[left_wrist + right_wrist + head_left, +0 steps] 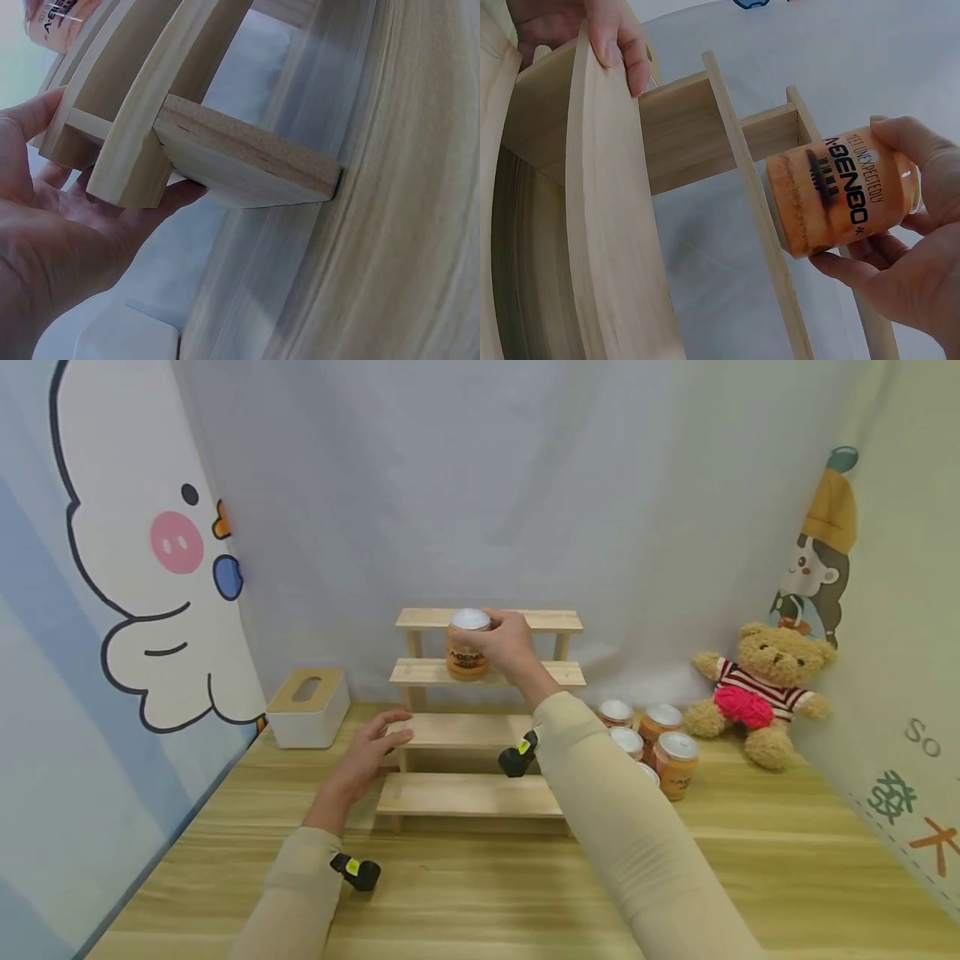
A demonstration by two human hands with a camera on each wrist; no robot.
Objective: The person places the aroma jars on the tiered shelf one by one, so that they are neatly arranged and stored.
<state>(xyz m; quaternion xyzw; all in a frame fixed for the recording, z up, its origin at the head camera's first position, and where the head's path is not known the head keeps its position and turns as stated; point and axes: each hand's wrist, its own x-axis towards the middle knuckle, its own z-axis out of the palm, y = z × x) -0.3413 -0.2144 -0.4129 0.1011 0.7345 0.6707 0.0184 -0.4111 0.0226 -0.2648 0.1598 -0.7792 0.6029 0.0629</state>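
My right hand (512, 647) grips an orange can (467, 662) with a silver lid, thumb on one side and fingers on the other. The can stands upright at the second step from the top of a four-step wooden display shelf (465, 795). In the right wrist view, the base of the can (840, 193) is at that step's board; whether it touches cannot be told. My left hand (366, 756) holds the left end of the shelf, and the left wrist view shows the hand (67, 232) with thumb and fingers around the boards.
Several more orange cans (677, 764) stand on the table right of the shelf, partly hidden by my right sleeve. A teddy bear (772, 685) sits behind them at the right. To the left is a white tissue box (311, 718) with a wooden lid. A grey curtain (510, 485) hangs behind.
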